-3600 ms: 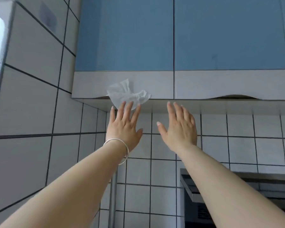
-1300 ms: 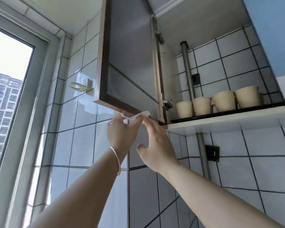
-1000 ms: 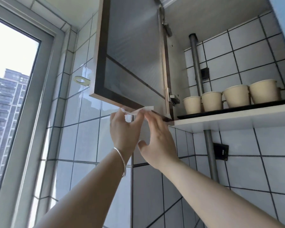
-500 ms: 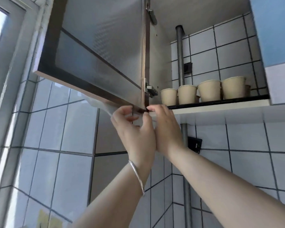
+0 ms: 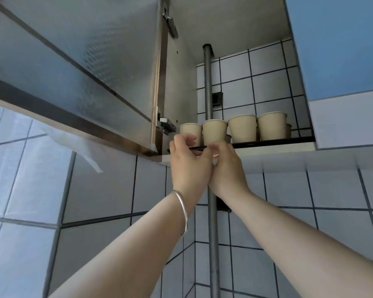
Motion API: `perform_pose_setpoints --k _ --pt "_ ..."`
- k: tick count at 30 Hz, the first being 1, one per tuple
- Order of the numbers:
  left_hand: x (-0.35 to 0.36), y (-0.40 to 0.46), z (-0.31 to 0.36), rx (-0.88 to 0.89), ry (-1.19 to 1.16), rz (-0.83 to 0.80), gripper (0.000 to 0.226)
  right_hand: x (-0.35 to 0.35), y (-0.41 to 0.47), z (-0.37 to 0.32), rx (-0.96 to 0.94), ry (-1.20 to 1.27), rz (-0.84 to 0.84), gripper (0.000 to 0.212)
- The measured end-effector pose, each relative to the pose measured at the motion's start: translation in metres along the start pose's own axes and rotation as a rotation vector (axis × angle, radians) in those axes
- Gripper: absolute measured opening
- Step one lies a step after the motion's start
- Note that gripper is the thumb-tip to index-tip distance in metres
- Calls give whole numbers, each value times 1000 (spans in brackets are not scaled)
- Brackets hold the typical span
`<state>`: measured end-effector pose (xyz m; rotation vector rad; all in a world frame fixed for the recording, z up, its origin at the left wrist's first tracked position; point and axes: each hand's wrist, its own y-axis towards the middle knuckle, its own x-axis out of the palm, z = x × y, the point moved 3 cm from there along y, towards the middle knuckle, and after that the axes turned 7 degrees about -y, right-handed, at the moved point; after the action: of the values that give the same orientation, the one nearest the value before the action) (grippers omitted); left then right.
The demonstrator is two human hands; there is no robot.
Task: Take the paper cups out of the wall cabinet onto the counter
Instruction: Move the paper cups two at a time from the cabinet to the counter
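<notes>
Your left hand (image 5: 190,162) and right hand (image 5: 226,166) meet at the centre of the frame, pressed side by side at the front lip of the wall cabinet (image 5: 235,157), fingers curled over the dark tray edge (image 5: 274,141) on which the paper cups (image 5: 243,129) stand. The cups form an upright row just above and behind your fingertips, running from centre toward the right, with more cups partly hidden behind the front four. Neither hand encloses a cup: the left fingers lie loosely bent in front of the leftmost cup (image 5: 188,131), and whether they touch it cannot be told; the right fingers rest at the tray lip below the second cup (image 5: 214,132), and whether they pinch the lip is hidden. The open door (image 5: 78,67) fills the upper left, a white tissue (image 5: 73,145) hanging under its lower edge. To carry out the present step well, separate your hands, raise each above the lip, and close around a cup wall at mid-height with light pressure, since thin paper probably dents easily. Lift straight up before drawing outward, so the base clears the lip and neighbouring cups stay upright. Alternatively, sliding the whole tray forward demands a level pull. The counter lies outside the frame, so look down before lowering. A grey pipe (image 5: 208,82) rises behind the cups. No brand, label or legible writing appears anywhere.
</notes>
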<state>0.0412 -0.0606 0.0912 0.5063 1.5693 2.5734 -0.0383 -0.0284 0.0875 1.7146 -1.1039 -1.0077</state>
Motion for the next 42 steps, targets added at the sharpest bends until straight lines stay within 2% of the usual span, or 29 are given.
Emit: perform_pose_setpoints --k 3,6,12,20,26,28,31,36,42 --pt "6 25 -7 8 -1 -15 25 -6 25 -4 -46 -61 107 30" --pt "8 50 -19 19 80 -14 25 -6 50 -3 13 -169 138 36" --pt "7 91 -50 -48 335 -91 56 7 70 4 63 -389 74 44" --pt "23 129 -69 -210 433 -191 77 13 93 5 190 -494 -63 50" --pt "38 152 -76 -322 505 -218 94 20 107 8 258 -512 -139 65" --pt "38 155 -78 -320 495 -215 92 22 109 9 268 -515 -147 64" --pt "37 155 -83 -263 422 -197 76 24 111 11 268 -485 -157 59" --pt "35 157 -92 -300 447 -206 91 33 111 12 244 -515 -175 53" --pt "34 160 -93 -290 568 -250 90 36 114 14 222 -515 -163 51"
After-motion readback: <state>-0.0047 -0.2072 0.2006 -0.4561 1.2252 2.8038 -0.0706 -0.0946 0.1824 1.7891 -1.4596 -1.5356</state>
